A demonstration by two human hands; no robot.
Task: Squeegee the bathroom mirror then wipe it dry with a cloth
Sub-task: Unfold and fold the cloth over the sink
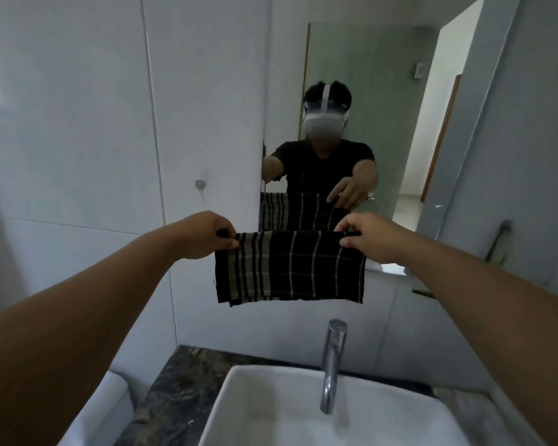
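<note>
I note a dark checked cloth with pale stripes (290, 267) stretched flat at the centre of the frame, hanging from its top edge. The left hand (207, 235), at centre left, pinches the cloth's upper left corner between thumb and fingers. The right hand (369, 235), at centre right, pinches the upper right corner the same way. Both forearms run in from the lower corners of the frame.

The frameless wall mirror (384, 91) fills the upper right of the frame, just behind the cloth's top edge; I cannot tell whether cloth and glass touch. Its left edge meets pale grey wall tiles (78, 123). The glass reflects the person, the cloth and an open doorway.

Below the cloth, at lower centre, a chrome upright tap (333, 365) stands over a white rectangular basin (239, 413). The basin sits on a dark mottled stone counter (174, 387). A small round metal fitting (199, 184) is fixed to the tile left of the mirror edge.

No squeegee located in this view.
</note>
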